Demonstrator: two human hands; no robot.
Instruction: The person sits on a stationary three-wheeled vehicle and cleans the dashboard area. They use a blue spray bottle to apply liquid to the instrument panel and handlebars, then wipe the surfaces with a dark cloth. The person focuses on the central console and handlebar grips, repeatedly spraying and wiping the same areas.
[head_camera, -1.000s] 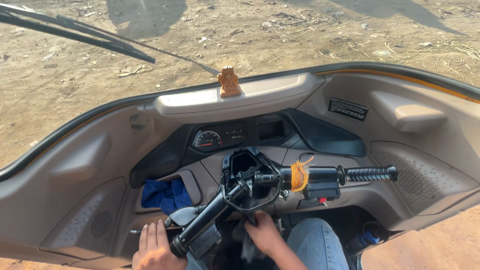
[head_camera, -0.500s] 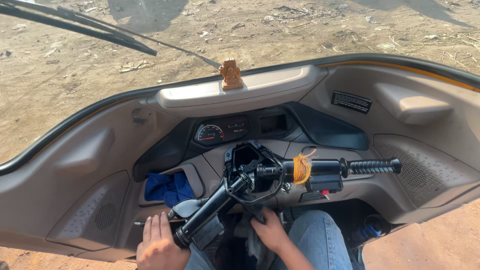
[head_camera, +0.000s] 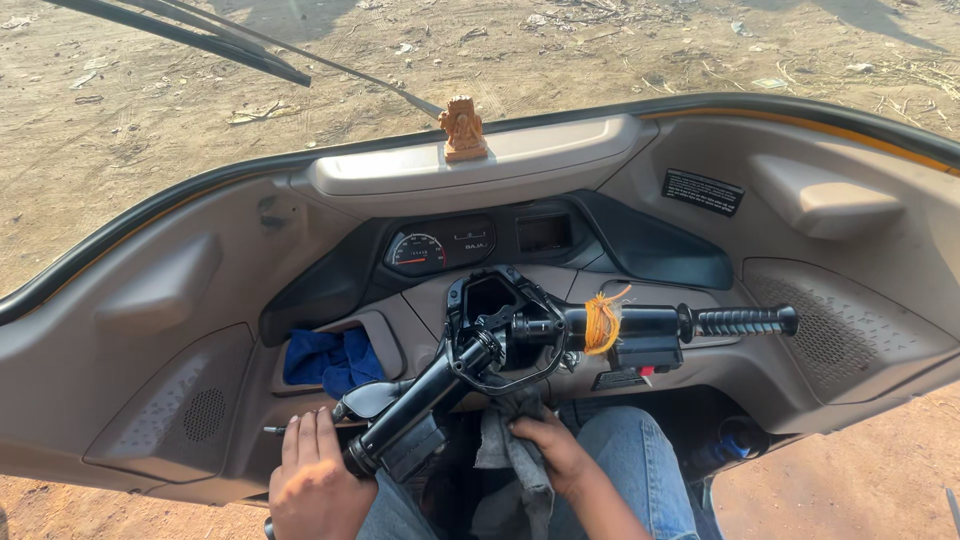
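Observation:
I sit in a small vehicle's cabin behind a black handlebar (head_camera: 520, 335) turned to the left. My left hand (head_camera: 318, 485) grips the left handlebar grip (head_camera: 372, 455) at the bottom of the view. My right hand (head_camera: 553, 455) presses a grey cloth (head_camera: 510, 450) against the area under the handlebar's centre, above my jeans-clad knee (head_camera: 630, 460). The right handlebar grip (head_camera: 745, 321) stands free. An orange thread (head_camera: 602, 322) is tied around the bar.
A beige dashboard (head_camera: 690, 250) wraps around, with a gauge cluster (head_camera: 438, 246), a small orange figurine (head_camera: 463, 128) on top and a blue cloth (head_camera: 330, 360) in a left pocket. Beyond the windscreen lie a wiper (head_camera: 220, 40) and dry dirt ground.
My view has tilted slightly, shifting the dashboard down in frame. My right hand has moved a little on the grey cloth under the handlebar. My left hand stays on the grip.

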